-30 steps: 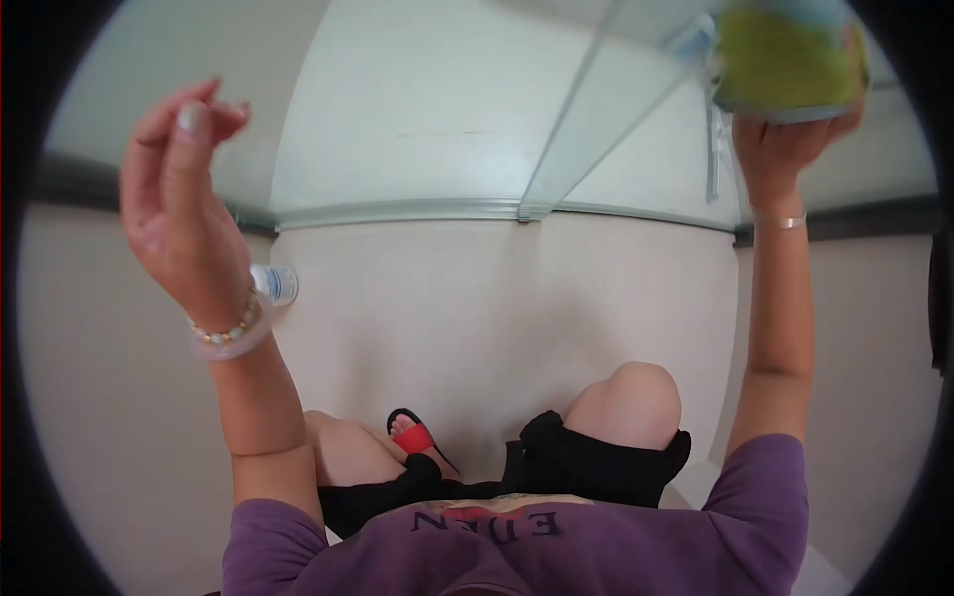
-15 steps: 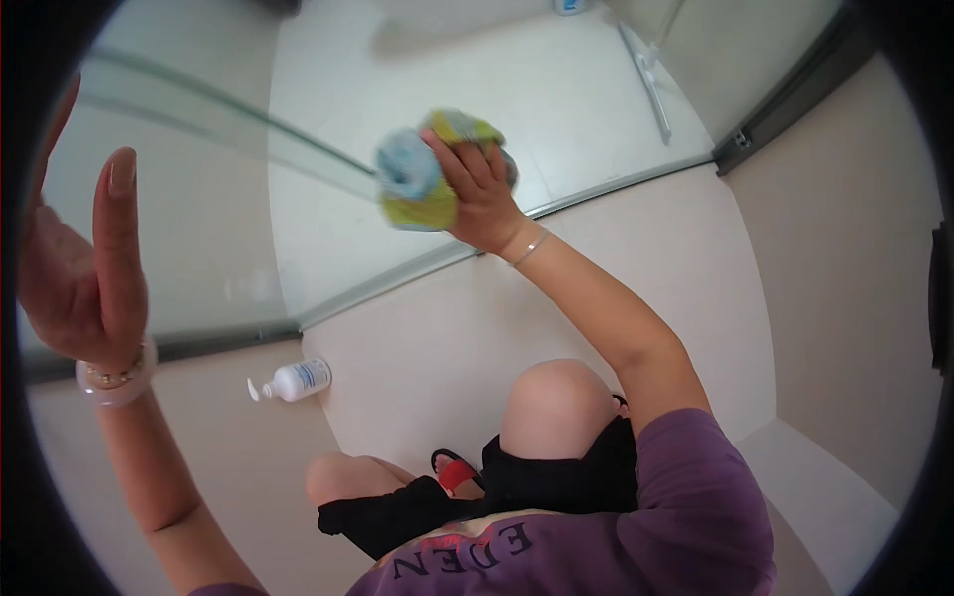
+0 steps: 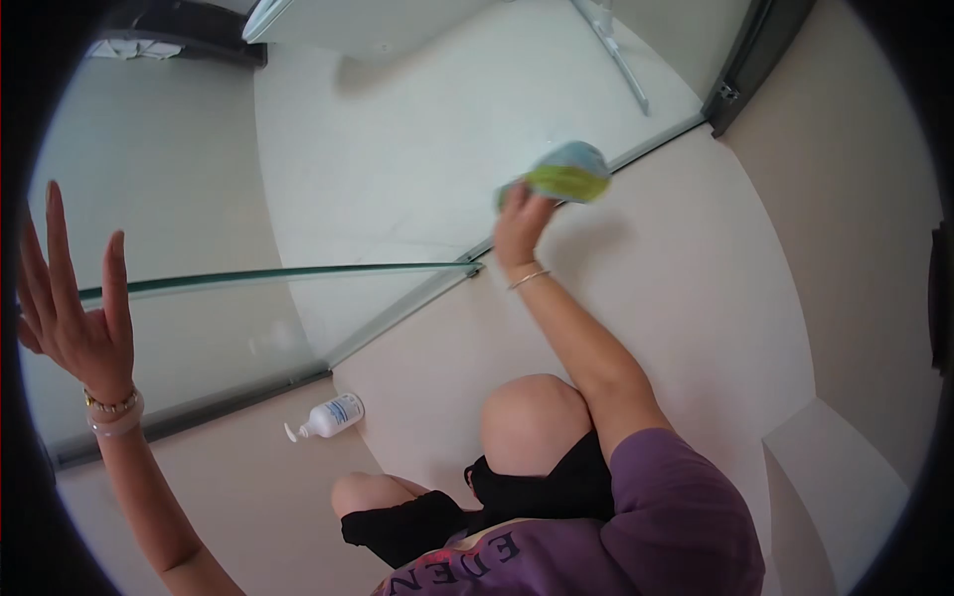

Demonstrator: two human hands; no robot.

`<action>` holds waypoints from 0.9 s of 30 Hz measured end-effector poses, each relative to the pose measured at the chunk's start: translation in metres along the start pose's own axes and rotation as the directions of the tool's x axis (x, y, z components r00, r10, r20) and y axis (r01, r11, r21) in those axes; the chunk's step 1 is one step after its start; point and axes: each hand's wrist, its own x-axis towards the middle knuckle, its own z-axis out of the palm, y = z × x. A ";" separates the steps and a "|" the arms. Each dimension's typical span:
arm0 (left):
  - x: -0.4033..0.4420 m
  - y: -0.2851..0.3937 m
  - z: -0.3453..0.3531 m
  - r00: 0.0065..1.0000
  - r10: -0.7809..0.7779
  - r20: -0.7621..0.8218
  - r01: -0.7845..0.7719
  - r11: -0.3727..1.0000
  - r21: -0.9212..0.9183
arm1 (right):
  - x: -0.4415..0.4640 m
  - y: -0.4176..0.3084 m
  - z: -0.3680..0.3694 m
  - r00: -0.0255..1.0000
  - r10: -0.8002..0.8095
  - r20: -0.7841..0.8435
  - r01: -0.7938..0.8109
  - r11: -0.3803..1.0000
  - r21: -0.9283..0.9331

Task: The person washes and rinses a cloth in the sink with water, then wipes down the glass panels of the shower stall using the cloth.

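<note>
My right hand [image 3: 525, 230] grips a green and light-blue cloth [image 3: 574, 174], blurred by motion, above the floor track beside the end of a glass panel. At the far left, my left hand [image 3: 78, 323] is raised with its fingers spread, by the edge of the glass panel [image 3: 298, 272]. It holds nothing that shows. Whether its palm touches the glass I cannot tell. Below the panel a white pump bottle [image 3: 336, 414] with a blue label stands on the floor.
A metal floor track [image 3: 397, 311] crosses the floor diagonally. Beyond it are a white fixture [image 3: 368, 25] and a squeegee-like tool [image 3: 624, 70] at the top. A dark wall rail [image 3: 740, 74] stands at upper right. A pale ledge [image 3: 835, 462] is at lower right.
The view has turned. My right hand has come from the upper right to the middle with the cloth, then past the panel's edge. My left hand has opened and spread its fingers.
</note>
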 end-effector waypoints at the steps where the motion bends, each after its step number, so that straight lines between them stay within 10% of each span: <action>1: -0.001 0.000 0.000 1.000 0.007 -0.006 -0.007 1.000 -0.006 | -0.011 -0.018 0.002 0.970 -0.195 0.143 0.202 0.979 -0.038; 5: 0.005 0.002 -0.004 0.997 0.038 -0.066 -0.041 0.998 -0.045 | 0.029 -0.117 0.000 0.523 -0.801 0.292 0.831 0.555 0.035; 8: 0.017 0.016 0.002 0.985 0.060 -0.161 -0.074 0.994 -0.081 | 0.083 -0.071 -0.009 0.649 -0.754 0.102 0.759 0.651 -0.009; 11: 0.011 0.010 -0.003 0.984 0.055 -0.171 -0.067 0.996 -0.063 | 0.104 0.027 -0.031 0.918 -0.375 -0.133 0.373 0.927 -0.034; 13: 0.005 0.006 -0.001 0.987 0.049 -0.152 -0.056 0.998 -0.040 | 0.100 0.055 -0.030 0.943 0.001 -0.334 0.105 0.948 0.300; 15: 0.000 0.004 0.001 0.991 0.039 -0.124 -0.039 0.999 -0.001 | 0.073 0.051 -0.017 0.950 0.142 -0.279 -0.088 0.976 0.198; 17: -0.003 0.003 0.001 0.997 0.018 -0.077 -0.014 0.999 0.050 | 0.032 0.005 -0.011 0.986 -0.134 -0.102 0.122 0.985 -0.120; 19: -0.002 0.003 -0.004 0.997 0.017 -0.077 -0.012 0.998 0.063 | 0.032 -0.060 -0.033 0.886 -0.441 0.142 0.448 0.894 -0.022; 22: 0.012 0.015 -0.003 0.989 0.057 -0.139 -0.058 0.998 0.001 | 0.089 -0.031 -0.047 0.839 -0.476 0.263 0.516 0.850 -0.109; 27: 0.009 0.012 -0.006 0.988 0.078 -0.135 -0.075 0.997 0.029 | 0.207 0.019 -0.072 0.875 -0.307 -0.375 0.342 0.939 0.030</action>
